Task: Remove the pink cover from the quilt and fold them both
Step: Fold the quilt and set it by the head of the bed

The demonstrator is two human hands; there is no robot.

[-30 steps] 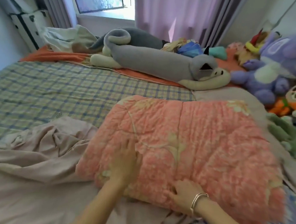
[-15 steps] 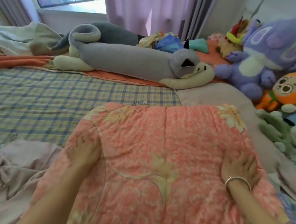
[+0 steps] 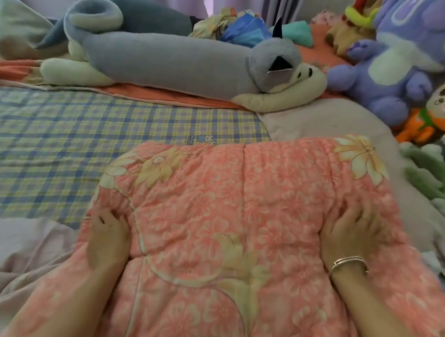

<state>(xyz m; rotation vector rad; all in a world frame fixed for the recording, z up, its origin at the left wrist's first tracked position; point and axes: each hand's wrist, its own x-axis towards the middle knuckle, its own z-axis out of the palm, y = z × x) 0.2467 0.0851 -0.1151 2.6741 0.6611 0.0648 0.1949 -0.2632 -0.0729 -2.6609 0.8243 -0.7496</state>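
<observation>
The folded quilt (image 3: 239,221), salmon pink with pale yellow flowers, lies thick and puffy on the bed right in front of me. My left hand (image 3: 106,236) presses down on its left side, fingertips sunk into the padding. My right hand (image 3: 353,228), with a bracelet at the wrist, lies flat on the right side with fingers spread. The pale pink cover (image 3: 15,254) lies crumpled and loose on the bed at the left. More of the same pale fabric (image 3: 323,122) stretches behind and to the right of the quilt.
A blue and yellow checked sheet (image 3: 87,139) covers the bed at the left. A long grey plush animal (image 3: 170,61) lies across the back. Purple (image 3: 391,74), orange (image 3: 444,103) and green (image 3: 431,178) soft toys crowd the right edge.
Both hands moved from the quilt's near edge up onto its top, spreading apart to its left and right sides. The view has come closer to the quilt.
</observation>
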